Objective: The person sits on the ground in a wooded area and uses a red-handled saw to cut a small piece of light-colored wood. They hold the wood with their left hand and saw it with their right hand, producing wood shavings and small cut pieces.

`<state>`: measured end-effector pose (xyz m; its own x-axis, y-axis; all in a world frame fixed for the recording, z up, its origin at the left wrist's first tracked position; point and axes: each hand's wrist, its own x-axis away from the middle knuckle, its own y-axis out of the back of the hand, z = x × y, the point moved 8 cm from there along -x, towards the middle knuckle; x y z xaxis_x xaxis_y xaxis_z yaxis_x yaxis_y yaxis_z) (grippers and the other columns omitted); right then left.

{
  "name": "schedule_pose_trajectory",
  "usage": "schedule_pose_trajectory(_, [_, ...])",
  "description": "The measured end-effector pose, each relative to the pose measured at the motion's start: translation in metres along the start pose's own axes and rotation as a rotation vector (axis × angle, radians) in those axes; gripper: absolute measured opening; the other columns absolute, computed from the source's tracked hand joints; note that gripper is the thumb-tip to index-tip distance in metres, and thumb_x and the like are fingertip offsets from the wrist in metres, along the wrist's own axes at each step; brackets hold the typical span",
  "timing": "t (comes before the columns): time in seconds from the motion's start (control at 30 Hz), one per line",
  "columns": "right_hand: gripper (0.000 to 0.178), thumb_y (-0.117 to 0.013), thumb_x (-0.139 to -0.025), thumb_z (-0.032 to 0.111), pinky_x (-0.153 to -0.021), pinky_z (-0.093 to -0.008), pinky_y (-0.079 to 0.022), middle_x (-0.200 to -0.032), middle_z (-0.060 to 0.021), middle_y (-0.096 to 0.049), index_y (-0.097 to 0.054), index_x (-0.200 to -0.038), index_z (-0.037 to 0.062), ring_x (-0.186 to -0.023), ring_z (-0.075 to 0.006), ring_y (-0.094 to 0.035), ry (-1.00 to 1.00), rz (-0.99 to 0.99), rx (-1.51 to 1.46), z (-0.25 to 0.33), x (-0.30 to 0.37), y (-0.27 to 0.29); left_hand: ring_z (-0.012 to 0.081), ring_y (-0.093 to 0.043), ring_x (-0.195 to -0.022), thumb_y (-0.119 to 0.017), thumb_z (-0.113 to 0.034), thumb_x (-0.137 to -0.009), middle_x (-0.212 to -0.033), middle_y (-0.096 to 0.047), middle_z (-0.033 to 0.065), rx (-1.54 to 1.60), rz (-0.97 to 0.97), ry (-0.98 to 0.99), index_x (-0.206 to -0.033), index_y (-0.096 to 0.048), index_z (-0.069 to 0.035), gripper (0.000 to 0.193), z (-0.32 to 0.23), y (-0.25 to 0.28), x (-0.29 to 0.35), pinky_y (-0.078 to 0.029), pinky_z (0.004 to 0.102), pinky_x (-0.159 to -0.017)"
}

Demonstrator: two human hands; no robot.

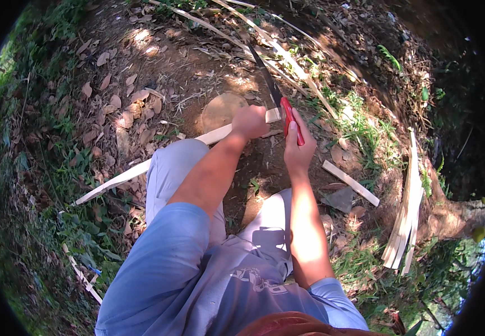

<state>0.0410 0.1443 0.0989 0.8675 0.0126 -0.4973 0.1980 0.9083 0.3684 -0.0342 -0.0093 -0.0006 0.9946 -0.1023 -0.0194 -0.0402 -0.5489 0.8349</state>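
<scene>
A round wooden block (218,110) is set on the leaf-strewn ground (158,73) and serves as the landmark. A pale wooden strip (111,181) is gripped in the clenched left hand (249,122), just at the block's near right edge. The strip is stretched from well left of the block, past its near edge, to a squared end on its right; part of it is hidden at the left knee (180,152). Right of the block, the red handle of a long-bladed tool (267,75) is grasped by the right hand (299,144), with the thumb laid along it. The dark blade is pointed away, its tip beyond the block; whether the strip's end is touched by the handle cannot be told. Farther right and nearer, a short wooden piece (351,183) is seen near a grey stone (340,199), and a bundle of strips (405,218) is spread well apart from the block. Beyond it, long strips (290,57) are laid.
</scene>
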Motion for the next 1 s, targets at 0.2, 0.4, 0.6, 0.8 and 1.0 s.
schedule_pose_trajectory(0.2, [0.037, -0.064, -0.108, 0.017, -0.07, -0.0288, -0.051, -0.103, -0.0116, -0.08, -0.071, -0.141, 0.001, -0.077, -0.009, -0.061, -0.153, 0.025, -0.066, -0.027, 0.002, -0.004, 0.0382, -0.077, -0.103, -0.075, -0.027, -0.082, -0.107, -0.08, 0.0196, 0.006, -0.004, 0.006, -0.104, -0.079, -0.007, 0.03, 0.0, 0.003, 0.001, -0.062, 0.0474, -0.091])
schedule_pose_trajectory(0.4, [0.038, -0.064, -0.108, 0.017, -0.077, -0.0304, -0.055, -0.114, -0.0183, -0.081, -0.071, -0.141, 0.0003, -0.088, -0.013, -0.071, 0.007, 0.028, 0.017, -0.006, 0.005, -0.006, 0.0388, -0.077, -0.105, -0.075, -0.026, -0.082, -0.109, -0.079, 0.021, 0.046, 0.035, 0.063, -0.108, -0.079, -0.006, 0.033, 0.001, 0.005, 0.003, -0.062, 0.0474, -0.095])
schedule_pose_trajectory(0.6, [0.038, -0.064, -0.107, 0.017, -0.082, -0.0302, -0.056, -0.119, -0.0205, -0.08, -0.071, -0.141, 0.0016, -0.095, -0.0149, -0.075, 0.035, 0.026, 0.059, -0.007, 0.009, -0.006, 0.0393, -0.077, -0.105, -0.075, -0.026, -0.081, -0.109, -0.079, 0.0213, 0.045, 0.032, 0.039, -0.108, -0.079, -0.006, 0.033, -0.001, 0.004, 0.001, -0.062, 0.0476, -0.095])
schedule_pose_trajectory(0.8, [0.039, -0.064, -0.107, 0.016, -0.089, -0.0329, -0.057, -0.124, -0.022, -0.079, -0.069, -0.143, 0.002, -0.106, -0.0198, -0.077, -0.022, 0.067, 0.052, -0.001, 0.017, -0.002, 0.0397, -0.076, -0.105, -0.075, -0.026, -0.081, -0.109, -0.079, 0.0216, 0.066, 0.04, 0.049, -0.107, -0.079, -0.005, 0.033, 0.002, 0.0, 0.0, -0.061, 0.0479, -0.094])
schedule_pose_trajectory(1.0, [0.04, -0.064, -0.109, 0.022, -0.087, -0.0281, -0.054, -0.121, -0.0157, -0.08, -0.068, -0.147, 0.0067, -0.101, -0.0112, -0.071, -0.048, 0.064, 0.087, 0.006, 0.026, 0.001, 0.0398, -0.076, -0.105, -0.074, -0.026, -0.082, -0.109, -0.079, 0.0217, 0.029, 0.053, 0.028, -0.108, -0.078, -0.006, 0.033, 0.0, 0.001, 0.0, -0.061, 0.0481, -0.095])
